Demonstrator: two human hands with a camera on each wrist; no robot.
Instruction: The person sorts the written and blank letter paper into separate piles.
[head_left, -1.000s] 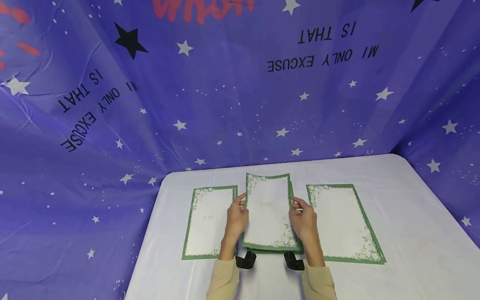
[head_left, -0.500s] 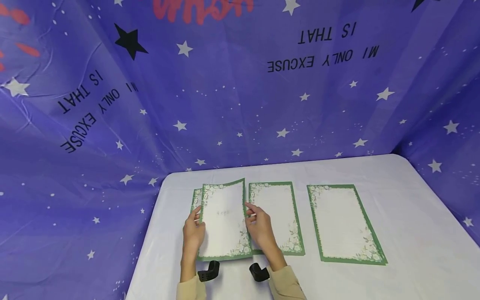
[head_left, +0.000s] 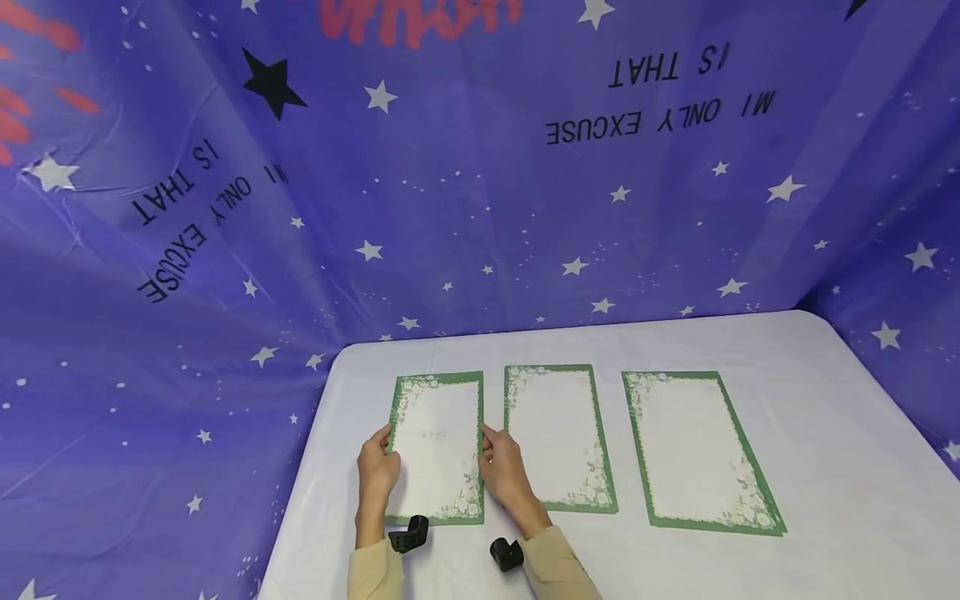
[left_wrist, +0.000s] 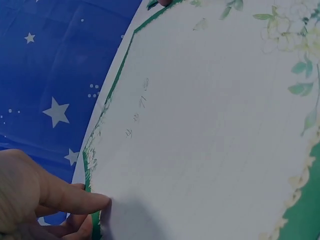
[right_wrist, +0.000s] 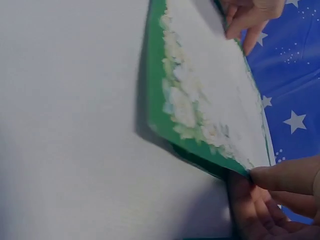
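Note:
A white paper sheet with a green border and printed flowers lies at the left of the table, over another like it. My left hand pinches its left edge, thumb on top and fingers beneath. Opposite, my right hand pinches the right edge the same way. Small handwriting shows near the sheet's middle in the left wrist view. In the right wrist view, the sheet's near corner is slightly lifted, and a second green edge shows below it.
Two more green-bordered sheets, a middle one and a right one, lie apart on the white-covered table. Each has another edge peeking out beneath. A purple star-printed cloth hangs behind and at the sides.
Both hands have carried the sheet left from over the middle pile and lowered it onto the left sheet, lining it up. The middle pile is uncovered.

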